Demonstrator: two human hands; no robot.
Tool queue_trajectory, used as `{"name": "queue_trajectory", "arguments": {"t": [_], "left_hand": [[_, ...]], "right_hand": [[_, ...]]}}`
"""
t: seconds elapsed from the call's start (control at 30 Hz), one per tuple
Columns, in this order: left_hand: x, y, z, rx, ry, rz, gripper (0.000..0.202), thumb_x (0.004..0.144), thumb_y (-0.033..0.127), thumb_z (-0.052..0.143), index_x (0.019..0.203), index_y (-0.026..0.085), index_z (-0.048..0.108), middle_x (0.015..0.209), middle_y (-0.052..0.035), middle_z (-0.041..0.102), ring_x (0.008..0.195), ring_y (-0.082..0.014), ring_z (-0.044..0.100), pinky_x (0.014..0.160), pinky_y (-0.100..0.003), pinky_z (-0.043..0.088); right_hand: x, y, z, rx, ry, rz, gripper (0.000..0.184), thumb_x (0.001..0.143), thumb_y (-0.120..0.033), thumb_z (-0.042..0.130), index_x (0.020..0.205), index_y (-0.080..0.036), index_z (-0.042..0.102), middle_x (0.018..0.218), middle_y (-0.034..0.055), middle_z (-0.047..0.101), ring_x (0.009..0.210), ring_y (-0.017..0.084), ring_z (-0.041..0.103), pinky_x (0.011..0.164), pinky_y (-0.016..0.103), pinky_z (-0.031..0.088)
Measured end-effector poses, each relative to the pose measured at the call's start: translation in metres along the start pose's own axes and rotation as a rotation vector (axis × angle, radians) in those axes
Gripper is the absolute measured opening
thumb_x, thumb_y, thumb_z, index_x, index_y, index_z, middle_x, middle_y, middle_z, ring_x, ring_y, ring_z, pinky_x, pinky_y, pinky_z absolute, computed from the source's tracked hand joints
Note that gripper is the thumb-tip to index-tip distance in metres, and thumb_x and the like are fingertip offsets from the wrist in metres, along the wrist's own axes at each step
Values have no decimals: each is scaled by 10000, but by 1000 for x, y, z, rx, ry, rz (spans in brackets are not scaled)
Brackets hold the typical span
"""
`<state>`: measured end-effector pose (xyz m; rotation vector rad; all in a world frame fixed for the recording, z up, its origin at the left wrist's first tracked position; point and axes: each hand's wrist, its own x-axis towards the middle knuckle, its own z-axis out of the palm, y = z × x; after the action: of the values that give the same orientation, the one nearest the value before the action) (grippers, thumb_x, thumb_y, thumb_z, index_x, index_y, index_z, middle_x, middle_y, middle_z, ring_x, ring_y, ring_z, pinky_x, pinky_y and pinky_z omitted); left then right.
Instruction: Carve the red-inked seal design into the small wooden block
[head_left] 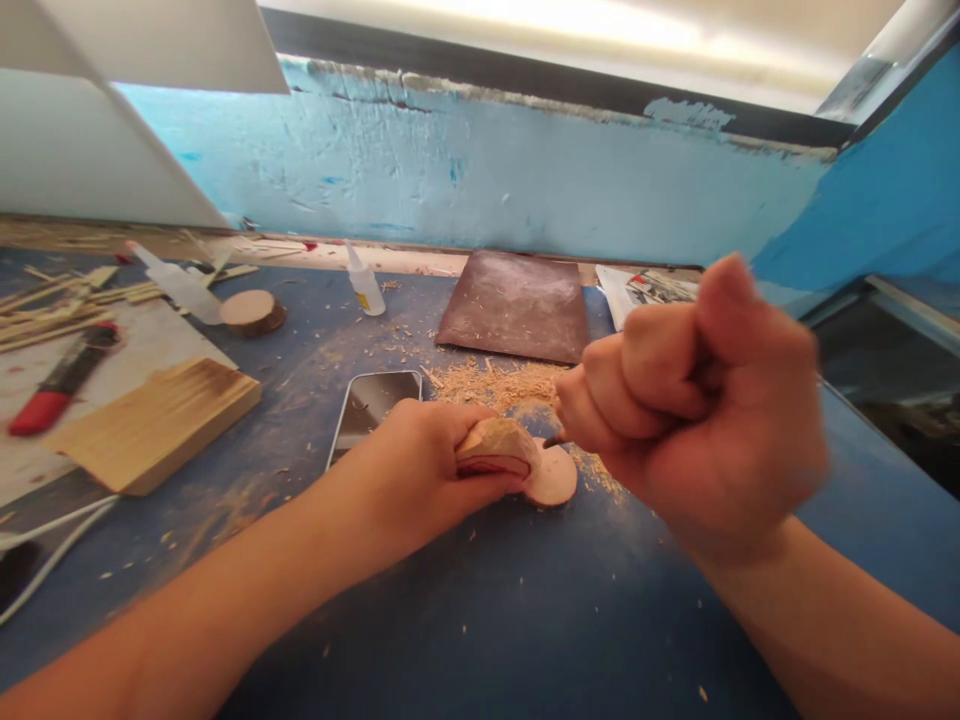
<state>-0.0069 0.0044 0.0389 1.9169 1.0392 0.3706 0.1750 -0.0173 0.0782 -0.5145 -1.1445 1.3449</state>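
My left hand (420,470) is closed around a carved piece of wood (496,445), which has faceted sides and a red line drawn along its near face. Under its right end a round wooden slice (553,475) lies on the table. My right hand (697,410) makes a fist just right of the wood, thumb on top. From the little-finger side pokes the dark narrow tip of a thin tool (555,440), pointing toward the wood; the fist hides the rest. Whether the tip touches the wood I cannot tell.
Wood shavings (487,383) spread behind my hands, before a brown board (517,305). A phone (375,400) lies partly behind my left hand. Farther left are a glue bottle (365,283), another wooden slice (253,312), a wood block (161,420), a red-black tool (64,380) and thin sticks (52,310).
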Motion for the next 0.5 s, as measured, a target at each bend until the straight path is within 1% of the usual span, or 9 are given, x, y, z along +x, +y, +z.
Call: {"name": "queue_trajectory", "arguments": {"t": [0.13,0.27,0.33,0.43,0.5], "left_hand": [[0,1,0,-95,-18,39,120,869,311,706,871,208,766,853,20,772,799,-189,699,705,-249,502],[-1,3,0,-62,8,27,127,857,317,717,815,199,740,772,23,740,752,-185,683,656,-247,477],[-2,4,0,-47,21,28,132,857,326,720,815,203,743,762,28,734,737,-178,674,647,-243,466],[-1,3,0,-23,11,31,134,866,337,712,831,215,755,761,39,733,708,-162,657,646,-236,459],[-1,2,0,23,-5,16,170,860,369,714,821,207,745,731,34,716,692,-165,646,621,-239,446]], "right_hand": [[1,-3,7,8,-33,31,589,1036,-388,486,532,-204,243,497,-62,155,411,73,160,388,252,183],[2,-2,5,-10,-30,8,570,1039,-335,459,532,-209,230,500,-65,143,398,72,155,379,243,177],[3,-2,5,-2,-30,9,567,1045,-330,437,531,-210,231,489,-64,155,395,72,159,378,241,185],[5,-3,6,8,-48,39,574,1033,-355,478,530,-204,247,478,-66,164,391,63,158,373,236,180],[5,-5,8,-9,-32,56,573,1025,-335,494,524,-204,247,481,-63,163,397,65,164,376,245,178]]}}
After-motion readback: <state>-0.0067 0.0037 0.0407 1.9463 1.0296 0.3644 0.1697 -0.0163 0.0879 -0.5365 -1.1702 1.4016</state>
